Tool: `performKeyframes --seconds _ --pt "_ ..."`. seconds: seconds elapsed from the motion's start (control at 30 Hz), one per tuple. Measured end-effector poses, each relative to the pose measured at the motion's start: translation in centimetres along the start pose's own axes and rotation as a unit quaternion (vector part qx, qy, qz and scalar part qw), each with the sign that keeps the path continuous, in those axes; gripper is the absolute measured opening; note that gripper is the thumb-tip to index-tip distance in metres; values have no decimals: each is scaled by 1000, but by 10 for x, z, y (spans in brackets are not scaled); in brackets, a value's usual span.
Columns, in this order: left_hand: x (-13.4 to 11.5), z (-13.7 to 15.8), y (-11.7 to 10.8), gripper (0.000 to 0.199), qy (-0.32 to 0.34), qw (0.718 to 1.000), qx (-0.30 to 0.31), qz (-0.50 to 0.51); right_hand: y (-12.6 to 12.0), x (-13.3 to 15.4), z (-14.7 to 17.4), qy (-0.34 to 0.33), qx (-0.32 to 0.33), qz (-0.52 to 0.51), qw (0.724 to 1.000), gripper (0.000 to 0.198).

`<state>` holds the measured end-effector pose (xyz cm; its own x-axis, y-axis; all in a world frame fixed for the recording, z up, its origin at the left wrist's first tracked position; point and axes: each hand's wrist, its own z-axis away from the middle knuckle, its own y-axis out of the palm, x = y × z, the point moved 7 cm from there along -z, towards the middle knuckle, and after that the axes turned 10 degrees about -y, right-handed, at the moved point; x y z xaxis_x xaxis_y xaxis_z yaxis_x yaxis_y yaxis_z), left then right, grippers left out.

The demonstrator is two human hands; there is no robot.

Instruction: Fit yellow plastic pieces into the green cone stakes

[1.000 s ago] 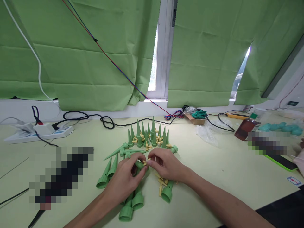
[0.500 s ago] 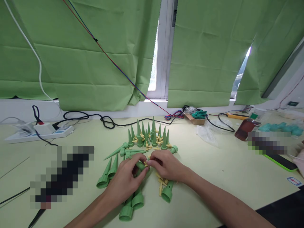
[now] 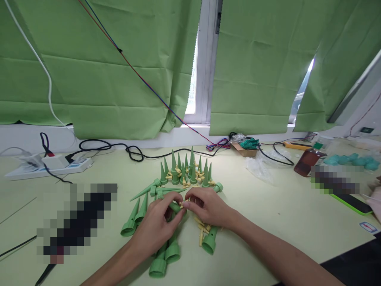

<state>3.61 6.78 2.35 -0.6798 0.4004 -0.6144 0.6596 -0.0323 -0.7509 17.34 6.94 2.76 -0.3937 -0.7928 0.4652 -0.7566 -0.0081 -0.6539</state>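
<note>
My left hand point(image 3: 160, 220) is closed round a green plastic watering spike point(image 3: 175, 207) that lies sideways in its fingers. Pinched in my right hand point(image 3: 210, 204) is a small yellow valve point(image 3: 181, 205), touching the side of that spike; the fingertips partly cover where the two meet. Behind my hands stands a cluster of upright green spikes point(image 3: 193, 174) with yellow valves fitted in their sides. Loose yellow valves point(image 3: 201, 234) lie below my right hand, beside a loose green spike point(image 3: 210, 241). Several more spikes point(image 3: 129, 226) lie or stand around my left hand.
A power strip point(image 3: 80, 167) and black cable point(image 3: 154, 157) run along the back. Further right are a small cardboard box point(image 3: 244, 150), clear plastic bags point(image 3: 258, 169), a bottle of dark red liquid point(image 3: 308, 162) and a green-edged phone point(image 3: 354, 203). Part of another person shows at the right edge.
My right fingertips have shifted slightly, with the yellow valve against the spike. My left hand holds the spike in nearly the same place; the other things have not moved.
</note>
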Motion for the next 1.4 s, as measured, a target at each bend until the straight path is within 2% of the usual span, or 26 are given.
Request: performKeyframes --seconds 0.1,0.3,0.83,1.03,1.4 --pt "0 0 -1 13 -3 1000 -2 7 0 5 0 -17 10 -14 1000 7" --pt "-3 1 -1 12 5 1000 -1 -10 1 6 -1 -22 16 -17 999 5" --pt "-3 3 0 13 8 1000 -3 -27 3 0 -1 -14 17 5 1000 31" --pt "-4 2 -2 11 8 1000 -7 -17 0 8 -1 -14 17 -12 1000 6" --pt "-4 2 -2 12 17 999 -19 -43 2 4 0 -13 17 -11 1000 5"
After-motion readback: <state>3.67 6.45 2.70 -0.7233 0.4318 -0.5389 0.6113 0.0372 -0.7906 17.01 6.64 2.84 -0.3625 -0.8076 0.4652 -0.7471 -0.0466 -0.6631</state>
